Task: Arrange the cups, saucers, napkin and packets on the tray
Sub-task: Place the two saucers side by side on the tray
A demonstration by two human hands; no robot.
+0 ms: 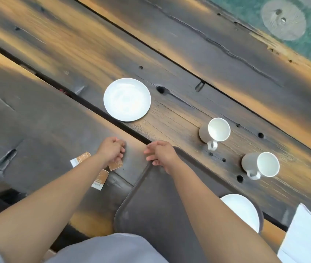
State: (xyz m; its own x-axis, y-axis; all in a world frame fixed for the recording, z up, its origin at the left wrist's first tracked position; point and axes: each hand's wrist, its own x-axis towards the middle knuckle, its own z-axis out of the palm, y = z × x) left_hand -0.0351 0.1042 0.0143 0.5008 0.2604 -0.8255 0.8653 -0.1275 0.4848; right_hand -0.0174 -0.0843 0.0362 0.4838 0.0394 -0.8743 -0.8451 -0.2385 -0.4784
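A dark brown tray (150,209) lies at the near edge of the wooden table. One white saucer (243,210) sits on its right side, partly behind my right forearm. A second saucer (127,99) rests on the table beyond the tray. Two white cups (216,131) (263,164) stand on the table to the tray's right. A white napkin (310,236) lies at the lower right. Three brown-and-white packets lie left of the tray. My left hand (112,149) curls its fingers onto one packet (116,165). My right hand (162,154) hovers open over the tray's far corner.
The other two packets (80,158) (100,179) lie partly under my left forearm. A dark gap between planks runs diagonally past the far saucer. The table's far edge meets a green floor (302,40) at the upper right.
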